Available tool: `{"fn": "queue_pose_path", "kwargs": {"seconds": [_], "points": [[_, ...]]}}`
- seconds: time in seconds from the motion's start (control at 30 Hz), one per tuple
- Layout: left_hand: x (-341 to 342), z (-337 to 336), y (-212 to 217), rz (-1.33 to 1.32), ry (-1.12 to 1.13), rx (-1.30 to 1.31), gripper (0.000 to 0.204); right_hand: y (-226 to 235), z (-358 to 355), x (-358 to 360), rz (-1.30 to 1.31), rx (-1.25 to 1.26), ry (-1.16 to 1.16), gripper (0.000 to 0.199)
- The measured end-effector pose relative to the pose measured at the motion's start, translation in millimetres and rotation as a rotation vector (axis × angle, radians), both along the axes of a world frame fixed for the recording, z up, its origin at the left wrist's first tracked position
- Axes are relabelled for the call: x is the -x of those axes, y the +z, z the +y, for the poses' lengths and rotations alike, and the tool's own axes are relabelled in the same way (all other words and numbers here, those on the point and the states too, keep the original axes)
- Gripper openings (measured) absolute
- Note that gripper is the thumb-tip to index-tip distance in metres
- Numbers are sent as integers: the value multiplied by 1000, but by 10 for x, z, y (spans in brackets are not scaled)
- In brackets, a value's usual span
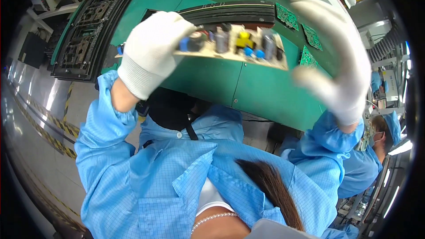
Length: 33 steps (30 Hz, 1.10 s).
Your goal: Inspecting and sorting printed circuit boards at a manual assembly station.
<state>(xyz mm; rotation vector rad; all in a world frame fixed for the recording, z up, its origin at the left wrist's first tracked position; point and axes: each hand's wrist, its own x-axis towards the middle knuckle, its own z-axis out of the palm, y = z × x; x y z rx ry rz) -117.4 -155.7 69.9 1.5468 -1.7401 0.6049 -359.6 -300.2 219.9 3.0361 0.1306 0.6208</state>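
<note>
My left hand (pixel 152 46), in a white glove, grips the left end of a tan circuit board (pixel 234 48) and holds it up above the green work surface (pixel 248 88). The board carries grey and black cylinders, blue parts and a yellow block on top. My right hand (pixel 341 57), also in a white glove, hovers just right of the board with fingers spread and curved, blurred, holding nothing. Both forearms wear light blue sleeves.
Small green circuit boards (pixel 287 15) lie on the surface behind the held board, next to a dark curved strip (pixel 230 11). A black slotted tray (pixel 88 31) lies at the left. Another person in blue (pixel 380 137) works at the right. A yellow-striped floor (pixel 40 124) runs along the left.
</note>
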Motion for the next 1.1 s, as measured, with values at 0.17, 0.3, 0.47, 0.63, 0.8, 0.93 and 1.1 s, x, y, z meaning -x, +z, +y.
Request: {"fn": "queue_pose_path", "kwargs": {"seconds": [0.17,0.3,0.47,0.63,0.8,0.93,1.1], "points": [[333,54,122,-8,-31,-121,39,-500,535,-163,227,402,-251,49],[369,-16,155,10,-40,-172,59,-462,326,-27,257,359,-240,35],[116,-250,-171,61,-72,-380,49,-544,-50,212,224,-7,-215,30],[410,-465,-214,38,159,-421,58,-745,-240,335,180,0,-463,23],[398,-457,-105,393,49,-538,57,-663,-1048,653,238,-205,-683,35],[369,-412,-297,1323,-410,-782,45,-891,-2104,726,110,-916,-743,46],[452,-297,-567,1384,-480,-778,56,-1511,-2937,-143,-93,-1367,-913,34]]}}
